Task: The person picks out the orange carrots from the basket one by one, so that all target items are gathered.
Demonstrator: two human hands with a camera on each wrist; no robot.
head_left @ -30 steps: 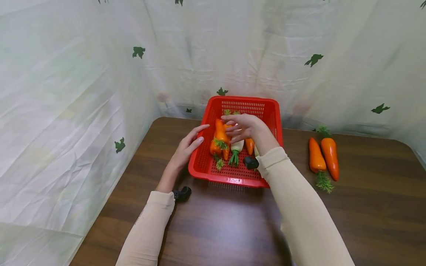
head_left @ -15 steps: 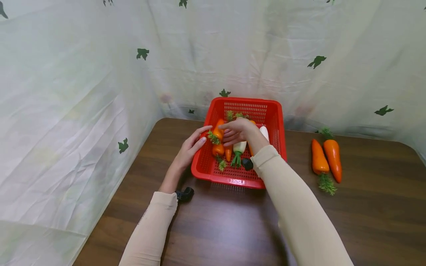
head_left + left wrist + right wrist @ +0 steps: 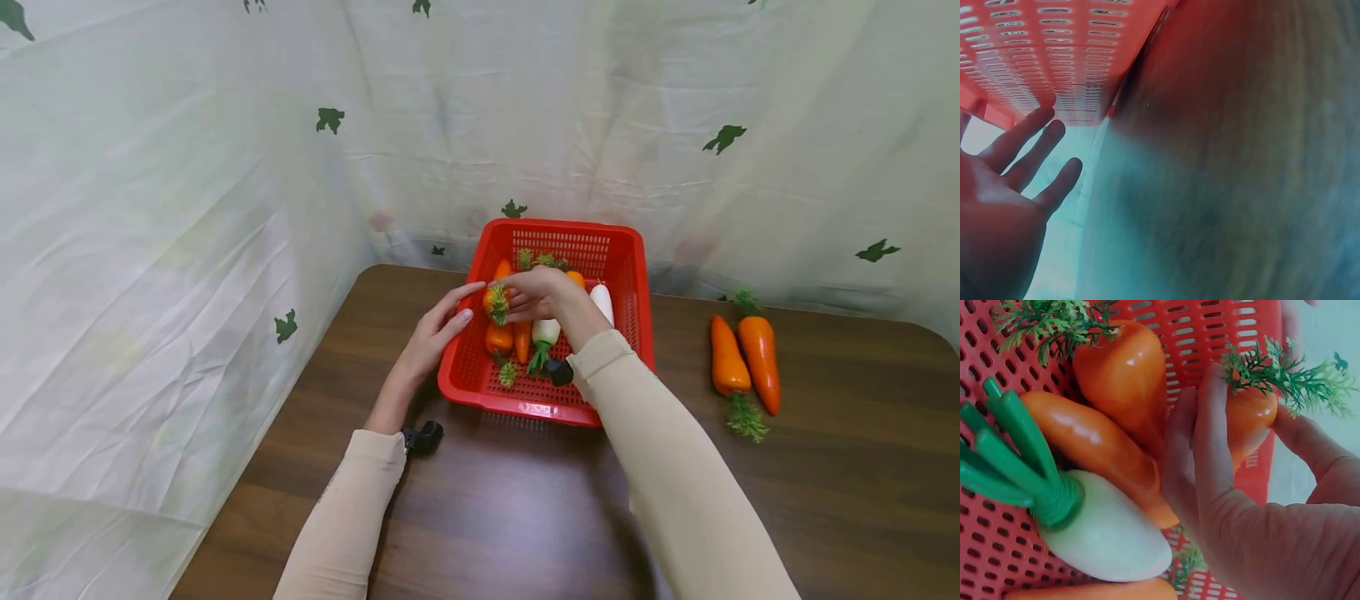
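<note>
My right hand [image 3: 546,293] is inside the red basket [image 3: 540,410], gripping an orange carrot [image 3: 1250,412] between fingers and thumb. The carrot's green leafy top [image 3: 498,306] faces up toward the head camera, near the basket's left wall. Beneath and beside that hand lie a second carrot [image 3: 1124,365], a slimmer carrot [image 3: 1088,428] and a white radish [image 3: 1110,531] with green stems. My left hand [image 3: 429,337] is at the basket's left rim, fingers extended. In the left wrist view, the left fingers [image 3: 1035,140] reach along the basket's slotted outer wall.
Two more carrots [image 3: 729,367] [image 3: 761,358] lie side by side on the brown table [image 3: 862,467], right of the basket. Another white radish [image 3: 602,302] sits at the basket's right side. A pale curtain [image 3: 570,117] hangs behind the table and along the left.
My right fingers, spread over the carrot before, now grip it. Its leafy end has risen and turned toward the head camera. The left hand stays at the rim; the head view has shifted slightly.
</note>
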